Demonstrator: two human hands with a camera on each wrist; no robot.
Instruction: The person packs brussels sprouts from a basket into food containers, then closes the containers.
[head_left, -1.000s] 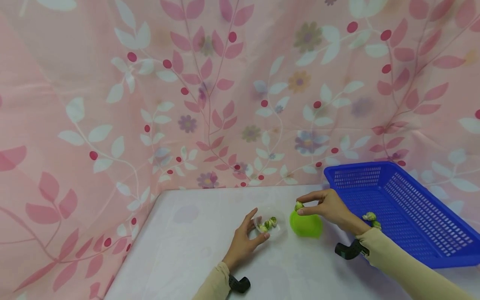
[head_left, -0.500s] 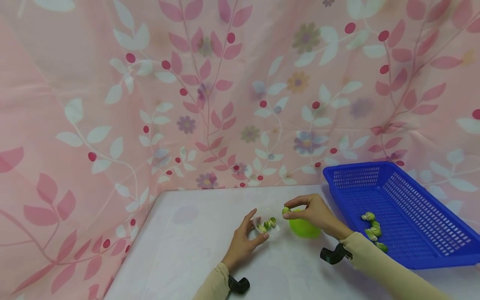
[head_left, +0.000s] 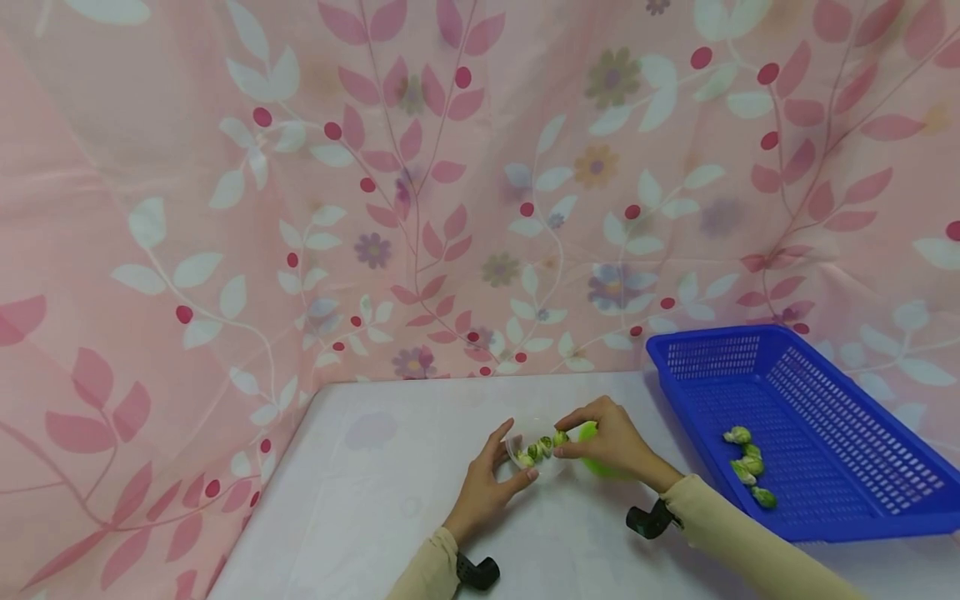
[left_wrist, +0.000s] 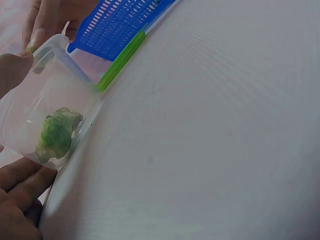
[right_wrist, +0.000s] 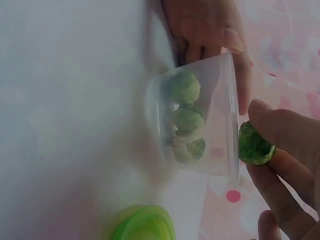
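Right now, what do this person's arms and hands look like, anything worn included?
The left hand and right hand show no gloves. The left sleeve and right sleeve are plain beige and reach the wrists. The left device and right device, one at each wrist, are black and bent. No cables show.

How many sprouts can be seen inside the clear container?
3 in the clear container: one sprout nearest the left hand, a middle sprout, an end sprout toward the green object. Another could be hidden. The pinched sprout in the right hand is not counted.
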